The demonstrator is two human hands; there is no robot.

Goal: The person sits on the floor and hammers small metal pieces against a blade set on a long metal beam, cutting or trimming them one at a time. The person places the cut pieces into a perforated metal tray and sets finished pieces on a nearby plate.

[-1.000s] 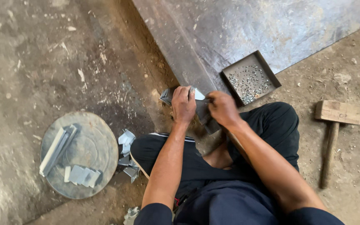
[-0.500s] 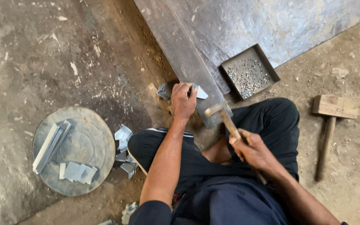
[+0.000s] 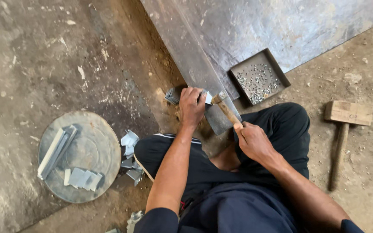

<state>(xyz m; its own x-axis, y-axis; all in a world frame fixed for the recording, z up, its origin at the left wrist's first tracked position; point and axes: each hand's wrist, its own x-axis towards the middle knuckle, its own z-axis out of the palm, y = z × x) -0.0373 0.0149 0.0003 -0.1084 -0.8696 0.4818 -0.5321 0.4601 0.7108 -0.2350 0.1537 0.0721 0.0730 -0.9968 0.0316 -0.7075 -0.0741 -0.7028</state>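
Fingers of the right hand (image 3: 255,142) are curled fully round the wooden handle of a small hammer (image 3: 225,108), gripping near its lower end so the metal head points up and away, close above the piece being worked. Just beyond and to the left of those fingers, the left hand (image 3: 191,105) lies palm down, fingers bent and pressed on a small folded piece of sheet metal (image 3: 173,95), pinning it against the edge of a long steel beam (image 3: 186,56), probably so it stays put under a blow. How tightly the fingertips close under the piece cannot be told.

Left of the left hand's fingers, beside the person's knee, lie loose cut metal scraps (image 3: 130,155), and farther left a round metal plate (image 3: 91,151) carries more folded strips and flat pieces. Beyond the right hand's fingers sits a shallow square tray (image 3: 277,71) of small rivets, within easy reach. Well to the right a wooden mallet (image 3: 344,129) rests untouched on the dirt floor.
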